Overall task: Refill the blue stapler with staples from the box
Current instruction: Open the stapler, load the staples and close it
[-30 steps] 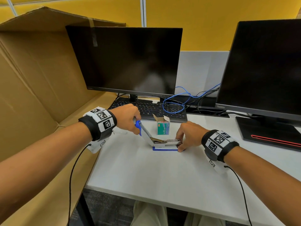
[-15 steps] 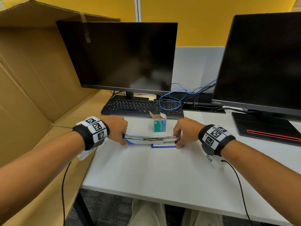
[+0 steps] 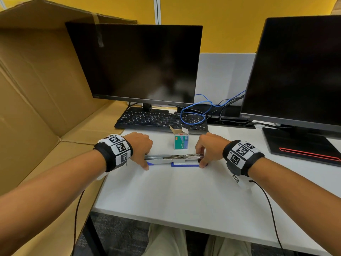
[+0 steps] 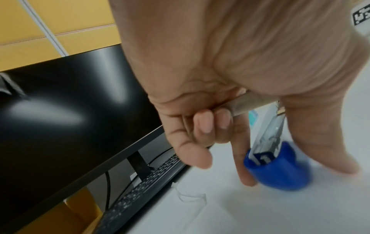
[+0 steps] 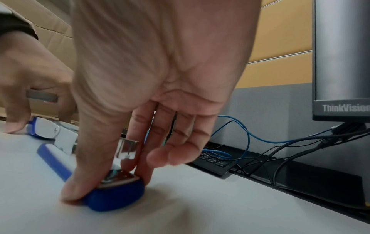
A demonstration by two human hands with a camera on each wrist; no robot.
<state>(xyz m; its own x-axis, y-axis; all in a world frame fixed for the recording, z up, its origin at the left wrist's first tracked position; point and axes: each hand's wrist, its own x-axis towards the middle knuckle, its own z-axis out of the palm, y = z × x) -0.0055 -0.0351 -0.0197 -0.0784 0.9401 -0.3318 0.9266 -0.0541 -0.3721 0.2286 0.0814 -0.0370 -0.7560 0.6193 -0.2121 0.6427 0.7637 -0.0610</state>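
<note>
The blue stapler (image 3: 173, 159) lies swung fully open and flat on the white worktop (image 3: 184, 196), stretched left to right a little back from the near edge, toward the left side. Its blue cap end (image 4: 278, 172) points left and its blue base end (image 5: 116, 199) points right, with the metal staple channel facing up between them.

The left hand (image 3: 141, 146) pinches the cap end between thumb and forefinger, the other fingers (image 4: 206, 123) curled into the palm. The right hand (image 3: 206, 146) pinches the base end against the worktop, thumb on the near side and fingers (image 5: 144, 158) on the far side.

The staple box (image 3: 181, 140), green and blue with its top flaps open, stands upright just behind the stapler, between the two hands and touching neither. Behind it, along the back edge, lies a black keyboard (image 3: 160, 121) with a loop of blue cable (image 3: 193, 115) over its right end. Two dark monitors (image 3: 140, 65) stand at the back, and a large cardboard box (image 3: 36, 89) lies off the left edge.
</note>
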